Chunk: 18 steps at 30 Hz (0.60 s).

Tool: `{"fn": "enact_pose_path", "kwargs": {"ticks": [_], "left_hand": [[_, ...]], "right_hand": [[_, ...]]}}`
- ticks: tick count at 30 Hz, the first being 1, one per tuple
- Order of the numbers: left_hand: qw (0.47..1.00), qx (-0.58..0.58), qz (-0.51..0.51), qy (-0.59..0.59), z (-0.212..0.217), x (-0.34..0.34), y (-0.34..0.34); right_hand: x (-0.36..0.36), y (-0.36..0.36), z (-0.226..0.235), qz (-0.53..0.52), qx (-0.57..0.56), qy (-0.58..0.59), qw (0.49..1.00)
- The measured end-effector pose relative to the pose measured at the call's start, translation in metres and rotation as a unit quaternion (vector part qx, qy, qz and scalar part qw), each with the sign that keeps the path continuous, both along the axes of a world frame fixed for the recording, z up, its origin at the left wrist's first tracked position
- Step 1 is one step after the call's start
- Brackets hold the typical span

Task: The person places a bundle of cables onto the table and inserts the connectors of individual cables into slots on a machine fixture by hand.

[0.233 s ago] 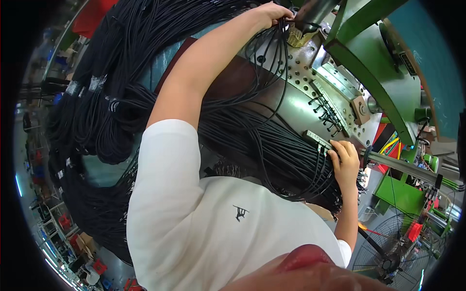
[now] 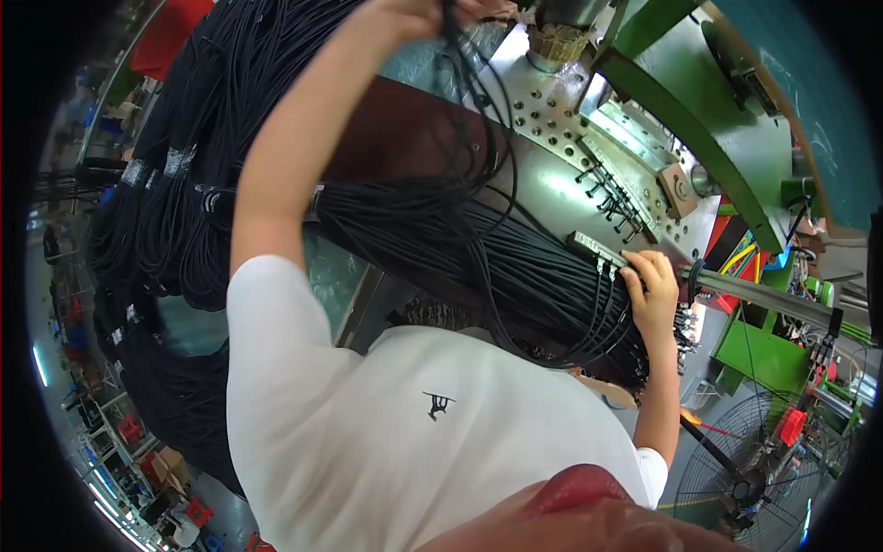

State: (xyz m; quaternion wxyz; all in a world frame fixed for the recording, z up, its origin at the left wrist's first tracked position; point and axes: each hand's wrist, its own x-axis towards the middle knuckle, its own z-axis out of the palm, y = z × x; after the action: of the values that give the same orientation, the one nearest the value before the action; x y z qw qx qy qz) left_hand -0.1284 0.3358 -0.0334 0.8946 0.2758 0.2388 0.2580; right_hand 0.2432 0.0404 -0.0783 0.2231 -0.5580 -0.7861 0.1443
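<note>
At the upper edge, my left hand is closed round a few black cables that hang down in loops. Its fingertips are blurred and partly cut off. My right hand grips a narrow metal strip fixture, fingers over its end and thumb on the near side. Several cable ends sit in that strip, their cables running down beside my thumb. Under it lies a thick bundle of black cables. A second strip fixture with short black ends lies on the machine's metal bed.
A green press machine stands at the upper right, its metal cylinder above a perforated plate. Large coils of black cable fill the left side. A metal rail and a caged fan are at the right.
My left hand has moved left, away from the press cylinder, drawing the cables with it. My right hand has stayed on the strip fixture almost unmoved.
</note>
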Motion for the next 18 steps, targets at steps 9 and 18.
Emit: {"fn": "enact_pose_path", "kwargs": {"ticks": [9, 18], "left_hand": [[0.487, 0.346, 0.555, 0.579, 0.145, -0.294, -0.095], [0.602, 0.433, 0.095, 0.664, 0.094, -0.105, -0.166]], "right_hand": [[0.005, 0.006, 0.012, 0.038, -0.094, 0.039, 0.994], [0.011, 0.012, 0.004, 0.008, -0.119, 0.089, 0.989]]}}
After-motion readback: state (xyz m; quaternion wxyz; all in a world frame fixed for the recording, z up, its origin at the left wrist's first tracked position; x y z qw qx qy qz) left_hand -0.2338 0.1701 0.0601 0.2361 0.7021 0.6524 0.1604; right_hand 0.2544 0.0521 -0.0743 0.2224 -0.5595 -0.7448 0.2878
